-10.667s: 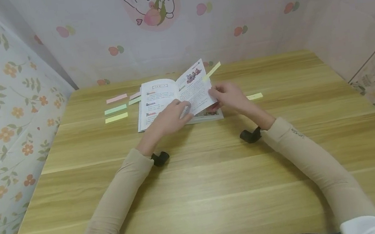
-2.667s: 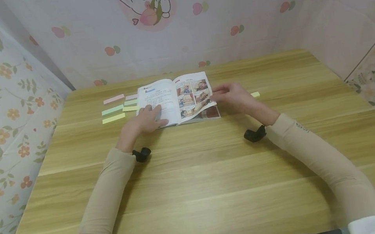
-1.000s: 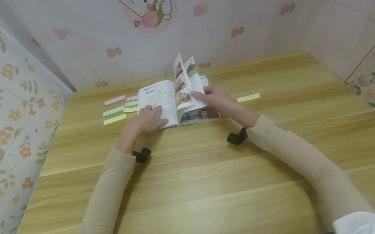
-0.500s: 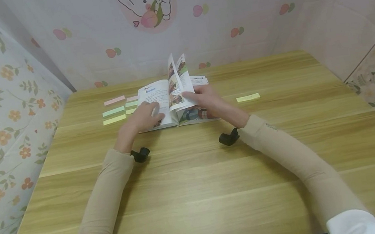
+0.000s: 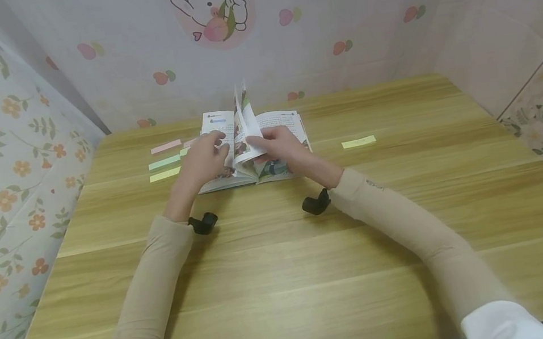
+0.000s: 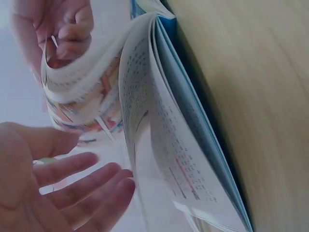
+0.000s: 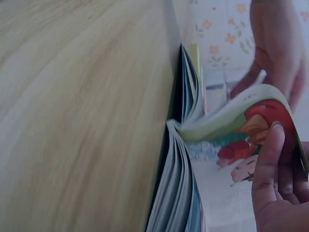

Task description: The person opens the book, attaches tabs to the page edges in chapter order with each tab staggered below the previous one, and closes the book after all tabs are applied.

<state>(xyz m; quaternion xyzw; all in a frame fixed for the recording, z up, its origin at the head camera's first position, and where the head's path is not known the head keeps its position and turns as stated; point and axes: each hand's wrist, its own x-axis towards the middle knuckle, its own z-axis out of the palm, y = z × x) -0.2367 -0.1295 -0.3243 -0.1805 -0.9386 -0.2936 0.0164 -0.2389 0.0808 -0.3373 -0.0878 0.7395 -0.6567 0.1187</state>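
Several leaves (image 5: pixel 251 123) of an open book (image 5: pixel 291 124) are raised between the right hand (image 5: pixel 285 147) and the left hand (image 5: pixel 204 158).
By the right hand, the nearer, the leaves are pinched between thumb and fingers; the left hand is held just to their left, fingers parted and nothing gripped, page contact unclear. The book is laid near the far edge of the table (image 5: pixel 276 283), its spine pointing away from the viewpoint. Printed lines and coloured drawings are shown, but no brand or word can be read.
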